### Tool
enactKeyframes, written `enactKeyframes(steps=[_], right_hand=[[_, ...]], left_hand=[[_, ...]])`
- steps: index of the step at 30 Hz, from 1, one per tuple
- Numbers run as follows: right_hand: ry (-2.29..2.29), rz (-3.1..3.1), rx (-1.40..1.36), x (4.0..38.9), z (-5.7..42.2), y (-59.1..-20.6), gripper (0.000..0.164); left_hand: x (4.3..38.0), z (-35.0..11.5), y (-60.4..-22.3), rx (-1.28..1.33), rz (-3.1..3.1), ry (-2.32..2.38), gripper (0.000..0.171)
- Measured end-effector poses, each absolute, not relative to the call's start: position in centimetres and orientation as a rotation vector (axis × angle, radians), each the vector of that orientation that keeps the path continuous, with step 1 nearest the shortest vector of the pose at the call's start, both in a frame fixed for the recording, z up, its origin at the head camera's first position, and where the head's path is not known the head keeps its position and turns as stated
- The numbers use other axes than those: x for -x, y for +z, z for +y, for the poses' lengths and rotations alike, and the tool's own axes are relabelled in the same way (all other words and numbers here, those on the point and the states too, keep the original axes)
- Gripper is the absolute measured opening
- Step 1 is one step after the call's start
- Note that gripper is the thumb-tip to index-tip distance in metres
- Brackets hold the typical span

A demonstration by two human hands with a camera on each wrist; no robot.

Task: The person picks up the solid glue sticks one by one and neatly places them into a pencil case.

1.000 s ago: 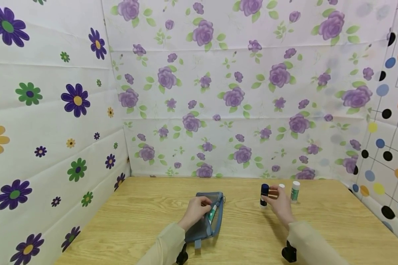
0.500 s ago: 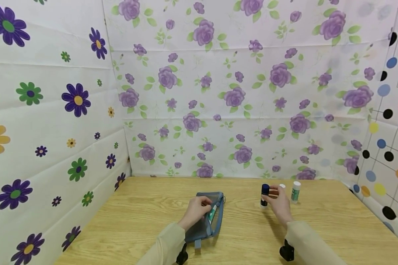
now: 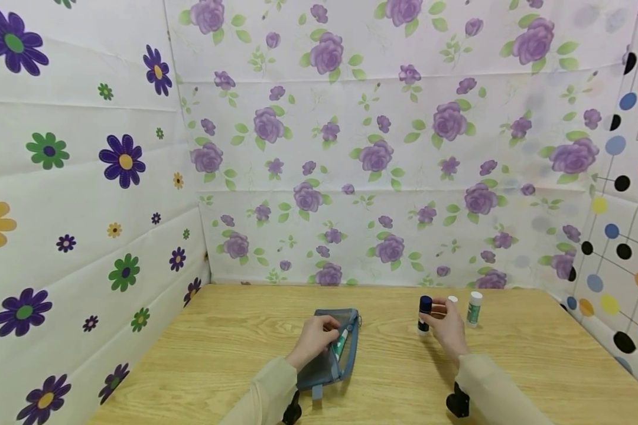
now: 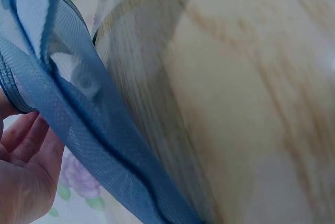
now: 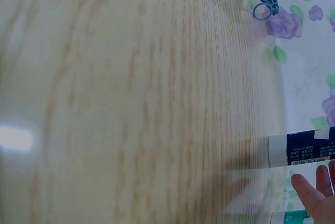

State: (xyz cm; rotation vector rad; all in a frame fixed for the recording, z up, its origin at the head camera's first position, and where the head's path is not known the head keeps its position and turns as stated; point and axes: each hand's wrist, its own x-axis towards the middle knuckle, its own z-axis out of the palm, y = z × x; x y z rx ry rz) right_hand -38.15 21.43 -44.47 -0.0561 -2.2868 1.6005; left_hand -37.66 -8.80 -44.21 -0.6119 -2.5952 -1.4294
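Observation:
My left hand grips the blue mesh zip pouch, which lies with its zipped side parted. A green-and-white glue stick sits inside the pouch. In the left wrist view, curled fingers show behind the mesh. To the right, my right hand pinches an upright navy glue stick between thumb and fingers. Its white base appears in the right wrist view, with some of my fingers beside it; the thumb's contact is outside that view.
A white-capped green glue stick stands right of my right hand. Another white cap shows behind that hand, its body hidden. The wooden table ends at a floral cloth backdrop, with patterned cloth along both sides.
My right wrist has shifted very slightly to the left. Both hands keep the same hold, and the pouch and glue sticks stay in place.

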Motion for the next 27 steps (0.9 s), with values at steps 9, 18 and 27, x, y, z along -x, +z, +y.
enactKeyframes(steps=[9, 18, 27], right_hand=[[1.543, -2.294, -0.013, 38.27, 21.47, -44.49, 0.045], [1.561, -2.303, 0.002, 38.30, 21.65, -44.81, 0.045], [1.586, -2.287, -0.018, 38.10, 21.30, -44.36, 0.045]], left_hand=[[37.44, -8.78, -43.87, 0.616, -2.589, -1.438, 0.017], [37.47, -8.83, -44.11, 0.614, -2.599, -1.442, 0.016], [37.62, -8.84, -44.10, 0.617, -2.593, -1.450, 0.017]])
